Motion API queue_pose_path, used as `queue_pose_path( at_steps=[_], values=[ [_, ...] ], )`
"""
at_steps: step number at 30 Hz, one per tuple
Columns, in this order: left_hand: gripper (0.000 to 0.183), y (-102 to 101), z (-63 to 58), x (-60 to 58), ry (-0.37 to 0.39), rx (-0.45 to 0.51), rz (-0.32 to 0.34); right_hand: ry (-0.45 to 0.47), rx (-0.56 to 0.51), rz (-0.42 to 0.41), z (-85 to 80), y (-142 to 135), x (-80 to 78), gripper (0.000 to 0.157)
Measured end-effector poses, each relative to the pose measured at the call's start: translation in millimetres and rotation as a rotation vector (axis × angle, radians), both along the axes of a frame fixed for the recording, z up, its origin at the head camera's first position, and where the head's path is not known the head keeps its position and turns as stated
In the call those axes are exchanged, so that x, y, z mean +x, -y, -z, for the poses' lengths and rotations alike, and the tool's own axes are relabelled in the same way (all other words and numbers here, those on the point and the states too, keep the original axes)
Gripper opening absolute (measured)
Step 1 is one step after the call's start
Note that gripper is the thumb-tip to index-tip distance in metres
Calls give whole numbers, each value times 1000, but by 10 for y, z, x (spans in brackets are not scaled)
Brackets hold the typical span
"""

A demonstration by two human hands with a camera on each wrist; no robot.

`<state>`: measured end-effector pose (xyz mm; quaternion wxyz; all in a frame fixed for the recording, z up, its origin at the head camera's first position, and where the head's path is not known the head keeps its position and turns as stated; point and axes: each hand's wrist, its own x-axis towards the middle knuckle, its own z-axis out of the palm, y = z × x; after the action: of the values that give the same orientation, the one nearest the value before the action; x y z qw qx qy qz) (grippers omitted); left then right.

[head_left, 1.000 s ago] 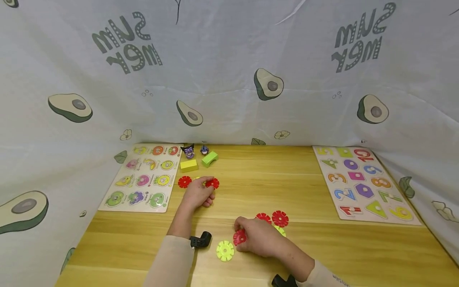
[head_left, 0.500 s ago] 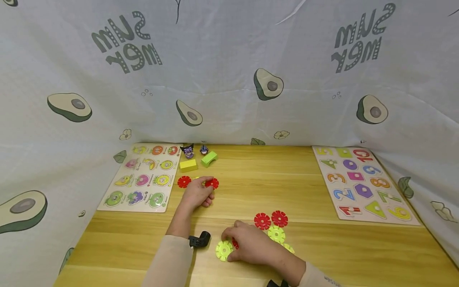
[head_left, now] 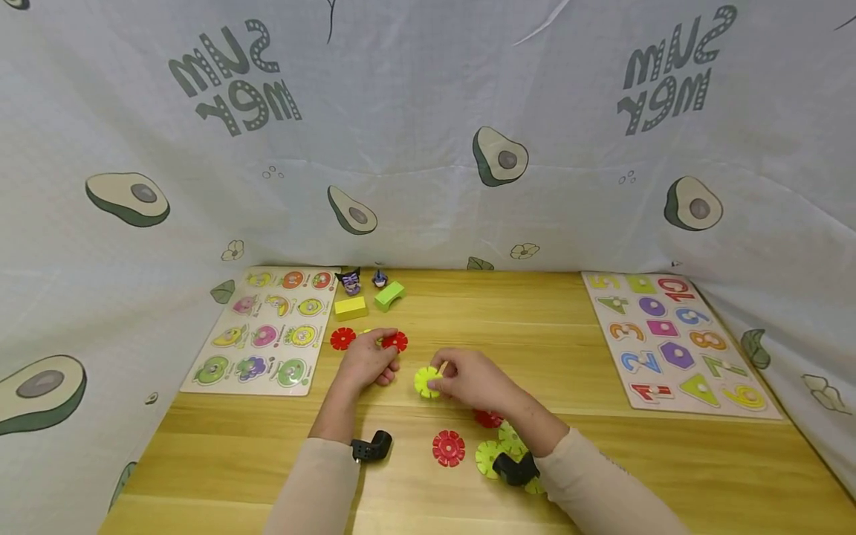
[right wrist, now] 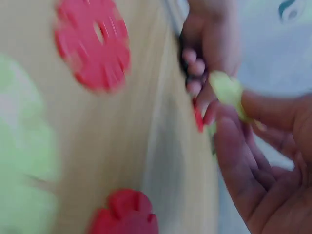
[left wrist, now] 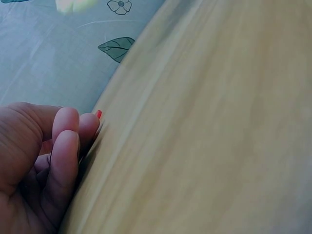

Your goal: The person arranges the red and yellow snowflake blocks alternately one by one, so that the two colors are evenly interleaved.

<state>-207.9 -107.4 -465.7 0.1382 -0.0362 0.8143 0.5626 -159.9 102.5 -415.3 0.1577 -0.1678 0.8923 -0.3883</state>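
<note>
In my right hand I pinch a yellow snowflake disc above the wooden table, near my left hand, whose thumb and finger grip a red snowflake disc (another red disc lies left of it).

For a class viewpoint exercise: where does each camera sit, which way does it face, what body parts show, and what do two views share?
Head: on the head, facing forward and down across the wooden tabletop to the avocado-print cloth; left hand, right hand and sleeves show.
Left wrist: on that wrist, looking past the left hand along the tabletop; only that hand shows.
Right wrist: on that wrist, looking past the right hand toward the left; both hands show.
Head and right wrist share the yellow slotted disc in the right hand.
</note>
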Motion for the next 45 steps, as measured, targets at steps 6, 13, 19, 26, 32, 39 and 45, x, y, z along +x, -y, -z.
queue_pose_path(
  at_steps=[6,13,19,26,32,39,45],
  values=[
    [39,-6,-18,-10,11,-15,-3,57,21,224,68,70,-539,23],
    [40,-20,-14,-20,26,-3,9,155,69,284,215,110,-835,35],
    [39,-15,-26,-23,27,-2,6,130,189,264,230,155,-883,42],
    [39,-15,-19,-34,38,5,7,97,209,278,286,138,-874,43],
    [39,-37,9,-25,13,-8,28,111,63,233,317,40,-806,45],
    [44,-136,3,-8,-29,7,112,156,-23,79,207,-164,-530,44],
    [51,-229,-10,-39,-25,63,144,127,-75,-108,116,-305,-214,43]
  ],
)
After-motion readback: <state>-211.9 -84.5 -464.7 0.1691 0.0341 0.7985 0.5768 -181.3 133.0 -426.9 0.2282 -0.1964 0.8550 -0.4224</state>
